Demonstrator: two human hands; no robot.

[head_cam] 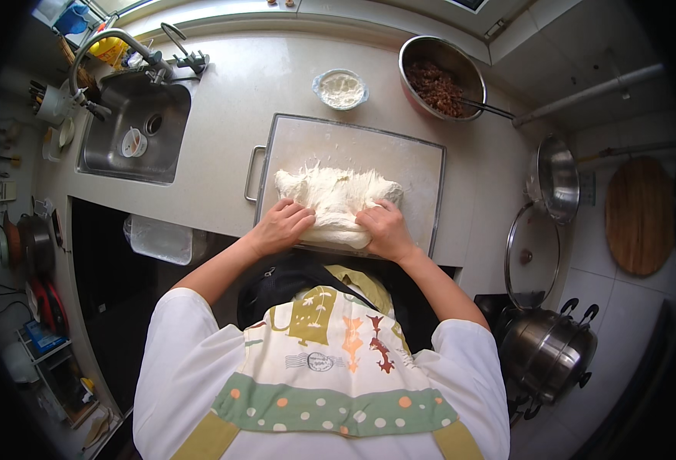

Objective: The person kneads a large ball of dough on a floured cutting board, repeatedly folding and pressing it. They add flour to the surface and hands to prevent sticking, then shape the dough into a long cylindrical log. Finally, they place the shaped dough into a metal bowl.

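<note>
A large mass of pale dough (338,192) lies on a floured rectangular board (367,144) with a metal side handle (254,174). Its far side is ragged and stretched, while the near edge forms a smooth, thick roll. My left hand (285,225) grips the dough's near left part, fingers curled over it. At the near right part, my right hand (388,229) has its fingers pressed into the dough in the same way. Parts of the fingertips are hidden in the dough.
Beyond the board stand a small bowl of flour (341,90) and a steel bowl (476,66) holding minced filling and chopsticks (487,107). A sink (171,123) with a faucet lies left. Right are a steel basin (562,178), a glass lid (530,270) and a steamer pot (550,353).
</note>
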